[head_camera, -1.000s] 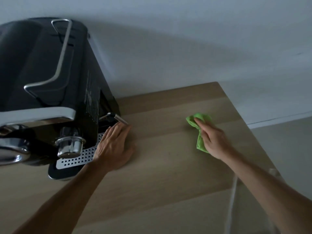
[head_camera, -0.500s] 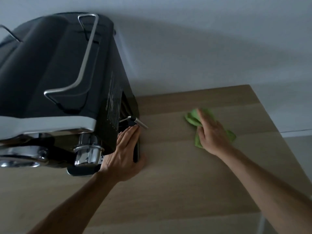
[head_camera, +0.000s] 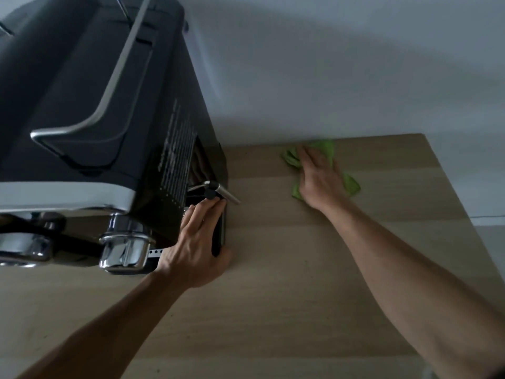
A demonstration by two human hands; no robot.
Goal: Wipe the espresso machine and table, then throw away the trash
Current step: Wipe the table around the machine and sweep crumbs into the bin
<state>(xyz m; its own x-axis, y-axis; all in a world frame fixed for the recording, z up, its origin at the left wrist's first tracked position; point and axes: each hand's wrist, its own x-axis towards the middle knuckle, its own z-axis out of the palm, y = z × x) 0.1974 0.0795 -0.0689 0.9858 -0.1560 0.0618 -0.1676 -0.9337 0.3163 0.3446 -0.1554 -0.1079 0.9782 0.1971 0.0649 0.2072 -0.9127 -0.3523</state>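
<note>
Espresso machine (head_camera: 82, 119), black with chrome trim, fills the view from 9 to 11 o'clock and stands on the pale wooden table (head_camera: 300, 296), its back to the grey wall (head_camera: 355, 64). Its chrome group head (head_camera: 125, 244) hangs at the front, and a thin steam wand (head_camera: 226, 194) juts from its side toward 4 o'clock. The left hand (head_camera: 194, 242) rests on the machine's lower front corner, fingers straight and close together along the base with the tips just under the wand and the thumb down beside the base on the table. At 3 o'clock from the machine, near the table's far edge, the right hand (head_camera: 319, 181) presses flat on a crumpled green cloth (head_camera: 352, 184), fingers straight and slightly apart, pointing to 11 o'clock; the cloth shows on both sides of the hand.
</note>
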